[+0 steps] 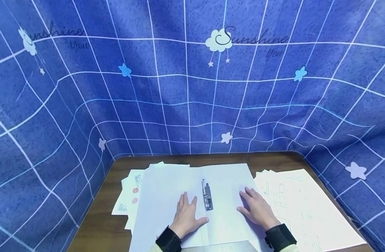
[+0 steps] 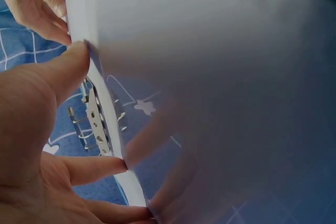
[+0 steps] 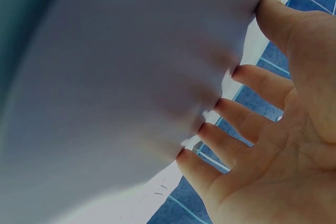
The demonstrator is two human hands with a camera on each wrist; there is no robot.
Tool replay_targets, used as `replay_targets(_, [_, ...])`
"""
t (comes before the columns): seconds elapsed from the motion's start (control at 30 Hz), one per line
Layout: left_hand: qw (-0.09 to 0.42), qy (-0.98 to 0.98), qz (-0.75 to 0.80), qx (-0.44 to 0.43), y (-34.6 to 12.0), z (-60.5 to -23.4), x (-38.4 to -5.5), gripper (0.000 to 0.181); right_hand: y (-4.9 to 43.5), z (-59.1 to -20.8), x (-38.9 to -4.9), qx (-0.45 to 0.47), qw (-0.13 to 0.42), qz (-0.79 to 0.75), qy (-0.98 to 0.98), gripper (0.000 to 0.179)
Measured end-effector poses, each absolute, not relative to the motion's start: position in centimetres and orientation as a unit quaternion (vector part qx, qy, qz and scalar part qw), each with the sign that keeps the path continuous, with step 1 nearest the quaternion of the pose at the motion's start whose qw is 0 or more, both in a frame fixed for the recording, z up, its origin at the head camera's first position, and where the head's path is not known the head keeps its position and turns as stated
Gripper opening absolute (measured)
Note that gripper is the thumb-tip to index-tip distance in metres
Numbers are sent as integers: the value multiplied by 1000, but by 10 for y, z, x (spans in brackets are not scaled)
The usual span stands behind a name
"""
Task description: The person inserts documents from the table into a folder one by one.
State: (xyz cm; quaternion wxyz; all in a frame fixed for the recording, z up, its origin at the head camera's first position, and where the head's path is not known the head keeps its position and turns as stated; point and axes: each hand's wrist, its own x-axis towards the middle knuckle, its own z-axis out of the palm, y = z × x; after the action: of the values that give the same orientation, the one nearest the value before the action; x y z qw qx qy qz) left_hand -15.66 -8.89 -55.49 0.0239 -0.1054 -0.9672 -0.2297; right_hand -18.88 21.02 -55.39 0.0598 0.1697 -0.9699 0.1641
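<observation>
A white folder (image 1: 161, 199) lies spread out on the table, with a metal lever clip (image 1: 207, 194) near its middle fold. My left hand (image 1: 187, 215) rests on the left half beside the clip, fingers spread and thumb reaching toward the fold. On the right half, near the outer edge, my right hand (image 1: 257, 208) touches the surface with extended fingers. In the left wrist view the clip (image 2: 94, 121) stands up from the folder between thumb and fingers. The right wrist view shows the right fingertips (image 3: 244, 72) against the pale surface. Neither hand grips anything.
Loose papers (image 1: 124, 201) with red round marks stick out at the left of the folder. A stack of printed sheets (image 1: 309, 210) lies to the right. The brown wooden table (image 1: 95, 224) backs onto a blue gridded curtain (image 1: 192, 87).
</observation>
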Motion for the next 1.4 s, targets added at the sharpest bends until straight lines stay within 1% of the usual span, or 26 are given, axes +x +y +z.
replay_targets(0.13, [24, -970, -215, -114, -89, -556, -159, 100, 210, -553, -191, 169, 63, 164, -970, 61])
replay_targets(0.37, [11, -979, -181, -94, -87, -550, -163, 107, 210, -548, -194, 172, 71, 159, -970, 61])
replay_targets(0.63, [-10, -982, -168, -89, -85, -543, -165, 107, 210, -544, -197, 170, 69, 155, -971, 62])
replay_targets(1.03, [-32, -983, -162, -82, -84, -550, -159, 107, 211, -549, -192, 170, 48, 161, -971, 63])
replay_targets(1.2, [-46, -983, -161, -76, -83, -552, -157, 108, 212, -548, -193, 172, 43, 175, -968, 63])
replay_targets(1.4, [-48, -983, -156, -78, -83, -549, -157, 108, 214, -545, -196, 175, 45, 208, -961, 63])
